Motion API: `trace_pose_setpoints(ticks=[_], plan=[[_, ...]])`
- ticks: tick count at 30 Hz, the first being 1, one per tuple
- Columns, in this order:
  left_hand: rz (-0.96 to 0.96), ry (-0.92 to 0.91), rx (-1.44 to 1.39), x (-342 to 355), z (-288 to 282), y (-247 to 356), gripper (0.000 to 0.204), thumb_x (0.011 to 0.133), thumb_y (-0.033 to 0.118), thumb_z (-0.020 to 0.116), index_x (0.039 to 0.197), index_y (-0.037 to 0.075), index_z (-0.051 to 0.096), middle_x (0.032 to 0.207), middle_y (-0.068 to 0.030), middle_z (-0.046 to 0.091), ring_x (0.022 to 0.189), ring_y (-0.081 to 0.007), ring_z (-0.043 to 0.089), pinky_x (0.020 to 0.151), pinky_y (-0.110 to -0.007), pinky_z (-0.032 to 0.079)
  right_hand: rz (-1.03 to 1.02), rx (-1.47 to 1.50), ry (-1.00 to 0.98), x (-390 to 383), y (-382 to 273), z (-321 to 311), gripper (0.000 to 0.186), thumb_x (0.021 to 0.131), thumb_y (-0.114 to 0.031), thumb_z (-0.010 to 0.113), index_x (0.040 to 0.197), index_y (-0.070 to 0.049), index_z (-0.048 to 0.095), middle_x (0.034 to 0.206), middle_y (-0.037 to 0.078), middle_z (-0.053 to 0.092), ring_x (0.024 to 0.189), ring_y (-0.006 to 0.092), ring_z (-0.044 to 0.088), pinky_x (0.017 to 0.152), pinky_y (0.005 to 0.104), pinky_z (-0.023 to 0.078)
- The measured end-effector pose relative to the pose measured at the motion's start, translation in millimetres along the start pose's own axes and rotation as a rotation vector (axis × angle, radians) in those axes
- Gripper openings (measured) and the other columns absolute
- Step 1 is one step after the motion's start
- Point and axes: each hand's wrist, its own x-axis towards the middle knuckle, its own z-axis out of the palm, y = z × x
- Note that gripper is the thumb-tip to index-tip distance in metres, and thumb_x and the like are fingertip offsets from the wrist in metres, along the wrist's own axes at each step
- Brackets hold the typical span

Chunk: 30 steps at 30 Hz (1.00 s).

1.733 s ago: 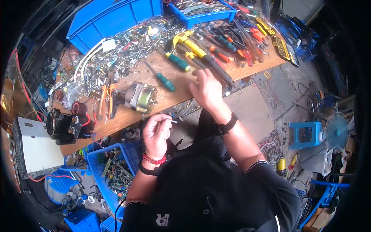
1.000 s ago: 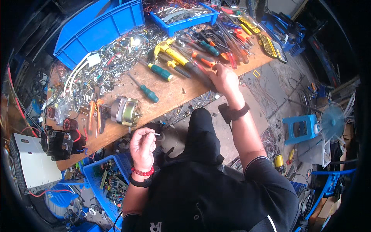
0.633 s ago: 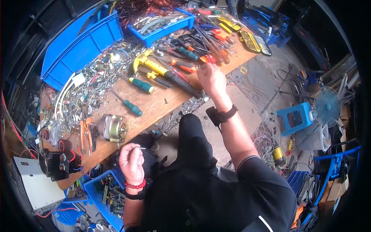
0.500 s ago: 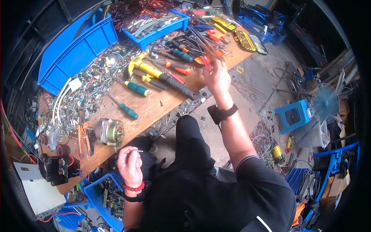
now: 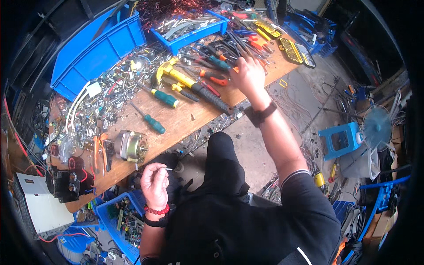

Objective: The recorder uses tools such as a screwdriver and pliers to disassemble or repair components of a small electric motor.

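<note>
pale rod (image 5: 168, 169) partly hidden, hold of right hand (image 5: 249, 78) unclear

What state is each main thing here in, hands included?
Left hand: pinching a slim pale pin
Right hand: over the tools, grip unclear
Motor: resting on the workbench
Yellow hammer: lying flat
Green screwdriver by motor: lying flat
Blue tray: loaded with metal pieces
Yellow-and-black case: lying open
Fan: can't tell whether spinning

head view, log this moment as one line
left hand: pinching thin pale rod | right hand: at tools, grip unclear | motor: on bench
</note>
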Motion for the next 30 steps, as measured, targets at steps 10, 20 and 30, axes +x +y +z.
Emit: trace_pose_setpoints(ticks=[10, 20, 30], plan=[[0.008, 0.001, -0.043, -1.9, 2.0, 6.2, 0.012, 0.096, 0.008, 0.065, 0.107, 0.004, 0.063, 0.081, 0.0001, 0.06, 0.059, -0.0009, 0.044, 0.048, -0.016, 0.032, -0.093, -0.162, -0.352, 33.6, -15.5, 29.8, 0.038, 0.084, -0.042, 0.07, 0.1, -0.008, 0.069, 0.101, 0.011, 0.072, 0.098, 0.0278, 0.069, 0.083, 0.0406, 0.054], [0.102, -0.033, 0.0, 14.5, 14.7, 30.5, 0.01, 0.097, 0.004, 0.059, 0.108, 0.003, 0.06, 0.08, -0.0002, 0.057, 0.058, -0.0022, 0.043, 0.05, -0.017, 0.033, 0.346, 1.284, -0.064, -41.3, 13.9, -58.2, 0.025, 0.098, -0.024, 0.062, 0.109, -0.001, 0.058, 0.079, 0.01, 0.065, 0.067, 0.0164, 0.061, 0.061, 0.0318, 0.049], [0.405, -0.261, 0.021, 52.2, 88.2, 56.5, 0.015, 0.094, -0.002, 0.063, 0.109, 0.0, 0.065, 0.096, 0.0023, 0.06, 0.079, -0.0023, 0.052, 0.068, -0.018, 0.042, 0.671, 2.404, -0.491, -163.9, -32.5, -52.2, 0.031, 0.099, -0.034, 0.057, 0.113, -0.007, 0.058, 0.079, 0.011, 0.06, 0.065, 0.0203, 0.052, 0.063, 0.0343, 0.038]])
